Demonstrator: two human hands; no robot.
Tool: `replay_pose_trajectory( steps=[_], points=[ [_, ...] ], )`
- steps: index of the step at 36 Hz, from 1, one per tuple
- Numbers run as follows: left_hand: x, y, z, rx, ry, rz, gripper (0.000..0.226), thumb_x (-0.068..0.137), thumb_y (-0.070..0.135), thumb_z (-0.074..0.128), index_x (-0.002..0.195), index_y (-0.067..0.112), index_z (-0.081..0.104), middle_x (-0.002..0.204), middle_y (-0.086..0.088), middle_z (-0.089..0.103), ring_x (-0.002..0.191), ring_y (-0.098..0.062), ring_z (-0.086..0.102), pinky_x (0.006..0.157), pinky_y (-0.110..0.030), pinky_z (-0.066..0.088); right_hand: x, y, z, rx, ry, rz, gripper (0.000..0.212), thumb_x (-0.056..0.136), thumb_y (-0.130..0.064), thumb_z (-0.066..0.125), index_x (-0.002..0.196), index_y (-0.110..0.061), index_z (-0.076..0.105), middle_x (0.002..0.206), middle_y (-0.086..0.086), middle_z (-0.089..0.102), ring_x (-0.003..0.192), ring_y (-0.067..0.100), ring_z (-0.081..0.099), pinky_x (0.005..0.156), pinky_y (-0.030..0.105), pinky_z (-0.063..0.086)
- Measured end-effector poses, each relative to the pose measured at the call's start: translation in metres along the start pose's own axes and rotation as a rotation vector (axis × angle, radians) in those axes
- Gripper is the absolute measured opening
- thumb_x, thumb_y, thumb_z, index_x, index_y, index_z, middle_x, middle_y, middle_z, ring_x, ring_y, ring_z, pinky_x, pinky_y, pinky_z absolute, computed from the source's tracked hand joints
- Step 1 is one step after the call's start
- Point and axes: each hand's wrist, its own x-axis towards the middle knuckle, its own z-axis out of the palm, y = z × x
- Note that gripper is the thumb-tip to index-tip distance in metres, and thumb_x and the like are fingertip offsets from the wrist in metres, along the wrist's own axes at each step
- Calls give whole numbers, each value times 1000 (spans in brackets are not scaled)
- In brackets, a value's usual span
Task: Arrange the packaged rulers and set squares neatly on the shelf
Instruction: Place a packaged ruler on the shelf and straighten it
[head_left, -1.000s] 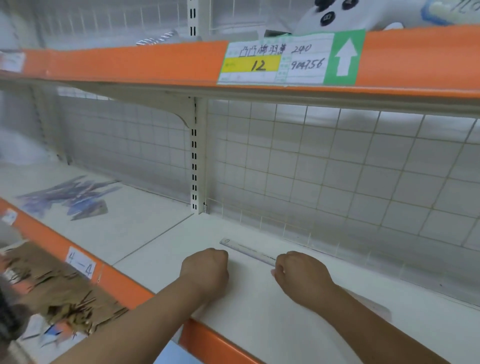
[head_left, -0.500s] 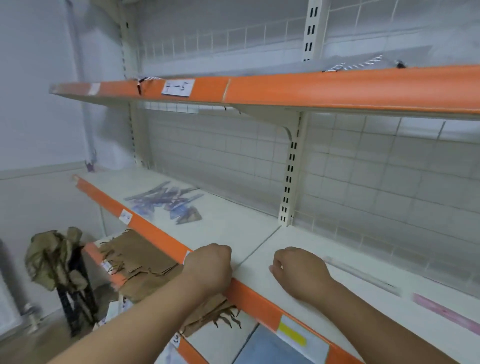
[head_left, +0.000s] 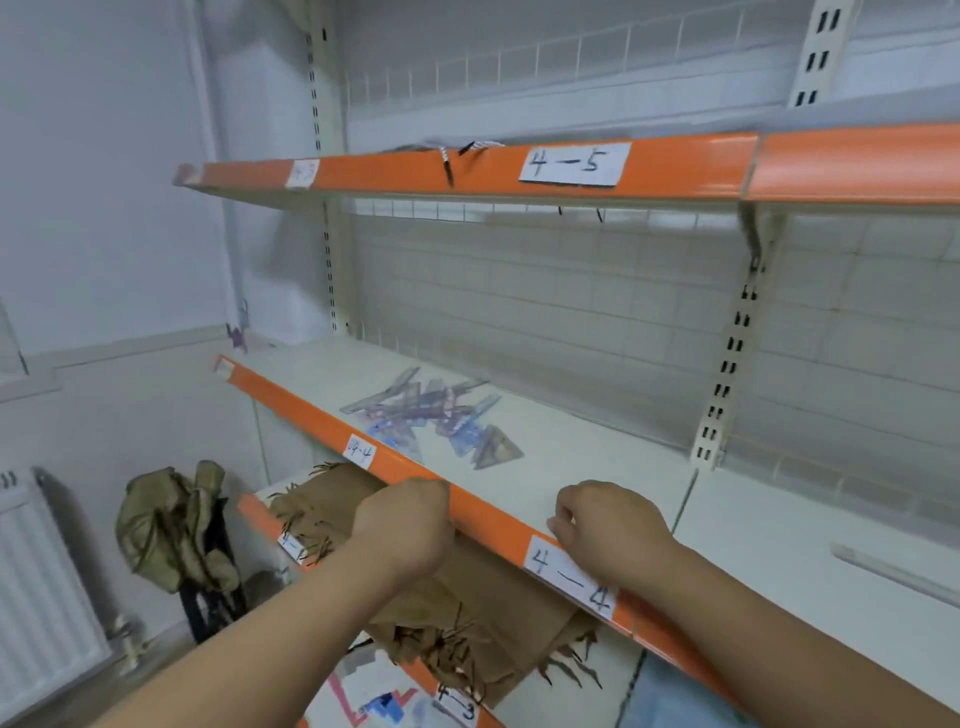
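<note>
Left hand (head_left: 402, 525) fisted against shelf's orange edge (head_left: 493, 519), right hand (head_left: 608, 530) fisted just behind it; both empty. Rulers and set squares (head_left: 431, 415) heaped farther behind edge. Risk: raking slick packets may slide them over it.

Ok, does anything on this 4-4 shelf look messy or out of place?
Yes: the packaged rulers and set squares lie in a jumbled heap on the shelf, overlapping at different angles instead of lined up. One lone ruler lies apart at the far right.
</note>
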Motion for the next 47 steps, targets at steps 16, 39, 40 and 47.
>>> replay_pose_trajectory(
  steps=[16,39,40,47],
  points=[
    [114,-99,4,76,-5,-90,18,94,15,39,76,17,39,86,-1,52,86,-23,55,62,-29,34,160,-46,21,30,13,-47,29,97,-27,40,68,-25,45,90,-1,52,86,18,53,66,26,32],
    [240,-162,19,64,-74,95,20,94,20,45,108,12,56,114,-6,59,105,-24,58,76,-29,42,270,-64,57,-35,-22,161,22,93,-24,43,97,-13,61,104,9,66,92,28,61,68,27,37],
    [245,-166,19,62,-77,116,20,95,21,44,108,12,56,114,-6,59,105,-23,58,76,-29,42,273,-67,57,-35,-27,180,22,93,-24,43,97,-12,61,104,9,65,86,27,59,68,27,37],
    [278,-195,22,53,-69,227,23,96,26,42,109,13,55,112,-5,59,103,-22,59,74,-27,41,291,-87,63,-28,-52,270,33,92,-41,46,107,-16,61,112,6,63,103,24,60,76,27,43]
  ],
)
